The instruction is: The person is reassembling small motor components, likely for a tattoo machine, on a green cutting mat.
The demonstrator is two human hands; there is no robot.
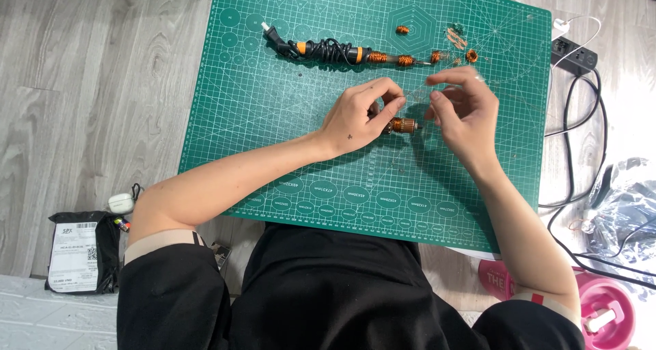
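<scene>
My left hand (362, 114) grips a small motor rotor with copper windings (402, 125), held just above a green cutting mat (287, 145). My right hand (465, 107) hovers to the right of the rotor, fingers pinched around something thin and clear that I cannot make out. At the far side of the mat lies a soldering iron (328, 51) with a black and orange handle and its cord wrapped around it. Small copper coils (403, 30) and wire scraps (456, 37) lie beyond it.
A black power strip (574, 55) with cables sits off the mat's right edge. A black parcel bag (78, 251) and a white earbud case (120, 202) lie on the wooden floor at left. A pink container (605, 309) stands at lower right.
</scene>
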